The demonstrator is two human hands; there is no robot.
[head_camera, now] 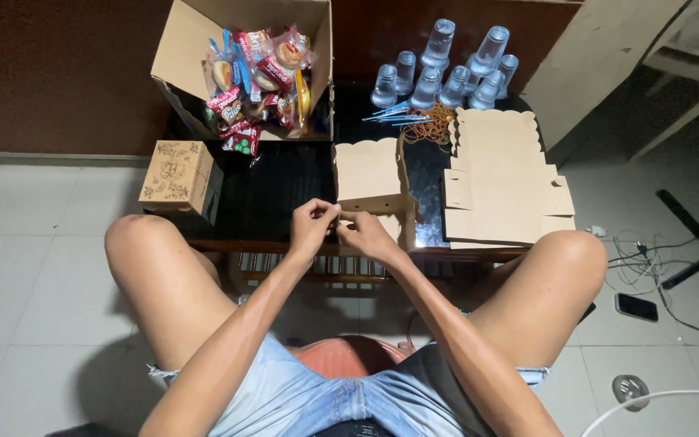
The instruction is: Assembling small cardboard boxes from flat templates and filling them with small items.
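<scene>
A half-folded brown cardboard box (370, 180) with a scalloped lid stands open at the near edge of the dark low table (281, 194). My left hand (311, 225) pinches the box's front left flap between thumb and fingers. My right hand (368, 235) grips the front wall of the same box just beside it, so the two hands almost touch. My knees rise on either side of the table.
A stack of flat box blanks (502, 180) lies to the right. Behind it are clear plastic cups (445, 74), blue sticks (398, 116) and rubber bands (434, 125). A big carton of wrapped snacks (254, 69) and a finished printed box (178, 176) stand on the left. A phone (637, 307) and cables lie on the floor.
</scene>
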